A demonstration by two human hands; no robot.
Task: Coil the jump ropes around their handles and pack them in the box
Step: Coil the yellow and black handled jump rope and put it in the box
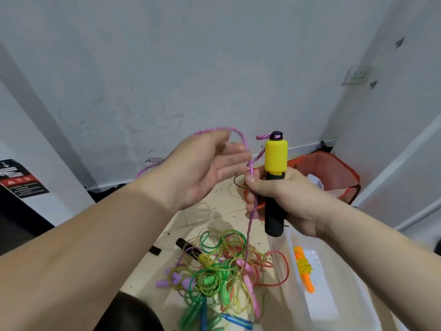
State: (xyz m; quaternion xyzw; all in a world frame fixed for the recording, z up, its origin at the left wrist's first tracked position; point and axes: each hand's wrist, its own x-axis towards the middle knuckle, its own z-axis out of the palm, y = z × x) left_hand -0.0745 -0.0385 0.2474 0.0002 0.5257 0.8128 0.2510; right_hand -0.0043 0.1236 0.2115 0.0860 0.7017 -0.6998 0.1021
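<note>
Right hand (pixel 286 199) grips handle (pixel 276 158) upright, thumb pinning rope (pixel 249 223) against it. Left hand (pixel 202 168) slack, fingers loosely extended, rope arcing over them. Box (pixel 346 283) near right; rope pile (pixel 214 271) left of it.

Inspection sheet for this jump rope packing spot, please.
Surface: tiled floor, specks of dirt.
Job's things: black and yellow handle upright; pink rope looped from its top; clear box holds one coiled orange rope.
Clutter: tangled rope pile on floor; red basket behind.
Grippers: right hand grips handle, thumb pinning rope; left hand open, rope arcs past its fingers.
Cables: thin black loop behind hands, kind unclear.
Surroundings: grey walls, wall socket at right.
</note>
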